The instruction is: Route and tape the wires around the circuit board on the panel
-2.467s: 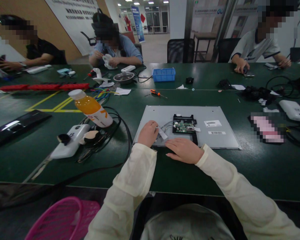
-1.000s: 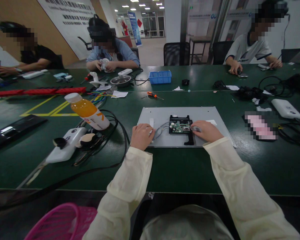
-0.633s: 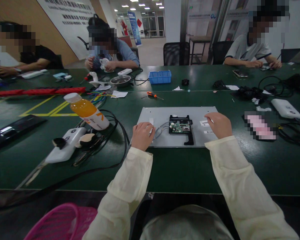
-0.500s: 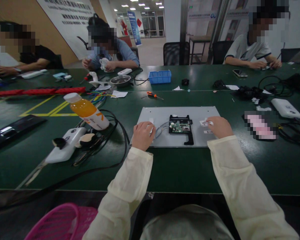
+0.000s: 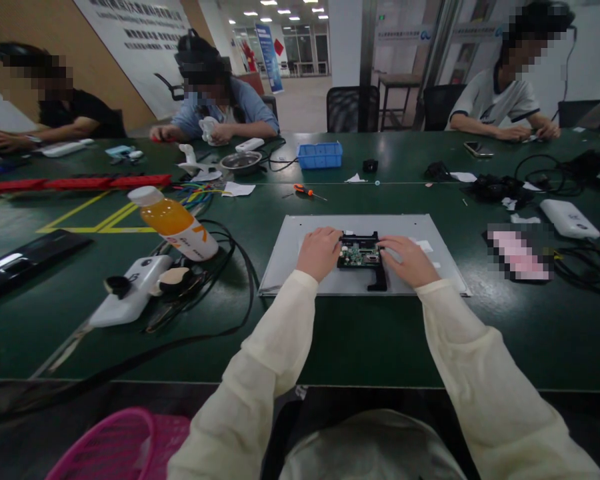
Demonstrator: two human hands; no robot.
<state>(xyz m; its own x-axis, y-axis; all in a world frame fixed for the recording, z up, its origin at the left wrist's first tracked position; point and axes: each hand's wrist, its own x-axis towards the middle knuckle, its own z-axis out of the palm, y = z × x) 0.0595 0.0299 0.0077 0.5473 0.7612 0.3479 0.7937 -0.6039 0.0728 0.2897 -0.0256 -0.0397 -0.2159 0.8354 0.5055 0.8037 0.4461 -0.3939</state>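
A flat grey panel [image 5: 290, 277] lies on the green table in front of me. On its middle sits a black plastic bracket [image 5: 378, 279] with a green circuit board [image 5: 359, 255] in it. My left hand [image 5: 321, 253] is at the bracket's left side, fingers together and bent onto its edge. From the right, my right hand [image 5: 405, 259] reaches the bracket's right edge with thumb and fingertips closed on it. The left fingertips are partly hidden. White labels [image 5: 424, 246] show on the panel beside my right hand.
Left of the panel stand a tilted juice bottle [image 5: 177, 223], a white power bank [image 5: 135, 287] and black cables. Beyond it lie an orange screwdriver [image 5: 304, 191] and a blue basket [image 5: 320, 155]. A pink phone [image 5: 517, 253] lies right. Several people sit opposite.
Both hands have moved inward from the panel's left and right sides to the bracket's edges. Across the table, one person's hand has lowered to the tabletop.
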